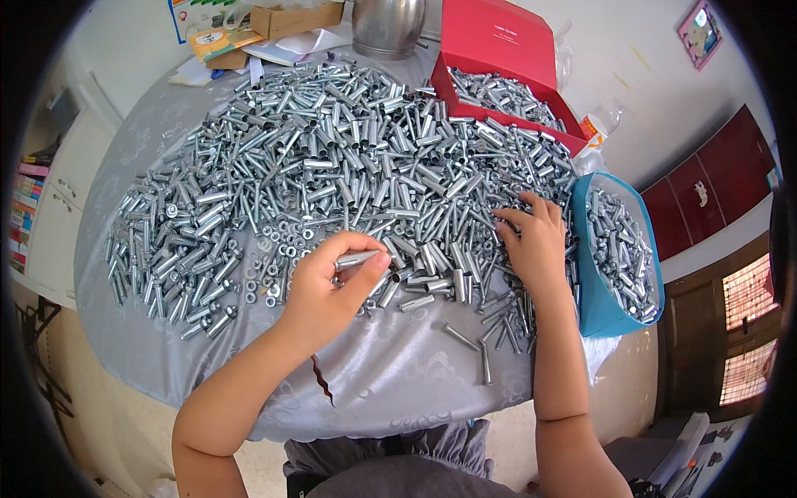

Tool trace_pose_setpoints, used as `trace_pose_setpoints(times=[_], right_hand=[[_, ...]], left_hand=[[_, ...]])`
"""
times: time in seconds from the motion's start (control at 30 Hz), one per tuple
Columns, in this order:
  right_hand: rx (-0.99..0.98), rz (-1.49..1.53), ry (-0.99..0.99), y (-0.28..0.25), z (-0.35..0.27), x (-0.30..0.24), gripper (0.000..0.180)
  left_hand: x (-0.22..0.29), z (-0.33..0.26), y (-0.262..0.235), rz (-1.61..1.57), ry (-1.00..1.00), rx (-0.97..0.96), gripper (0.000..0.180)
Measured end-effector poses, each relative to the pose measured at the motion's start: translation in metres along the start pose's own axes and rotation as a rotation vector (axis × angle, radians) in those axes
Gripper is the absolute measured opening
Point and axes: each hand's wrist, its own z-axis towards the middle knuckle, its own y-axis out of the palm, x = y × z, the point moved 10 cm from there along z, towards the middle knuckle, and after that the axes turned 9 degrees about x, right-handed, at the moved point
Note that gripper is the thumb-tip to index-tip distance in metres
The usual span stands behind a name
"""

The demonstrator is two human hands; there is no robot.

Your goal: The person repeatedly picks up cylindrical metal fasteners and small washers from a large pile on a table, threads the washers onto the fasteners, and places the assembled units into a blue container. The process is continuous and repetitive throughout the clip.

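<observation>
My left hand (328,282) is closed, pinching a shiny metal sleeve (355,259) between thumb and fingers, above the near edge of a wide heap of metal hardware. My right hand (535,245) reaches over the right part of the heap, its curved fingers apart and nothing visible between them. Below its fingertips lie loose bolts (490,249) and short tubes. Hex nuts (290,236) cluster just beyond my left hand. Nearer to me, a few long bolts (462,336) rest separately on the cloth.
A grey patterned tablecloth (398,386) covers the round table. At the right stands a blue bin (594,282) full of assembled anchor bolts. Behind the heap are an open red box (498,37) holding more hardware, a metal pot (388,29) and a cardboard box (295,18).
</observation>
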Motion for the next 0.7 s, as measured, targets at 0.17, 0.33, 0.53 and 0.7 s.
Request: trace_pose_setpoints(times=[0.17,0.33,0.53,0.7], right_hand=[[0.015,-0.034,-0.048,0.000,0.000,-0.002,0.016],[0.098,0.067,-0.012,-0.001,0.000,0.004,0.015],[0.095,0.139,-0.100,-0.001,0.001,-0.005,0.018],[0.103,0.200,-0.102,0.003,0.002,-0.010,0.016]], left_hand=[[-0.002,0.001,0.001,0.027,0.051,0.001,0.017],[-0.002,0.001,0.001,0.034,0.039,0.014,0.016],[-0.001,0.002,-0.001,0.086,0.056,0.024,0.021],[-0.001,0.001,-0.001,0.084,0.056,0.022,0.021]])
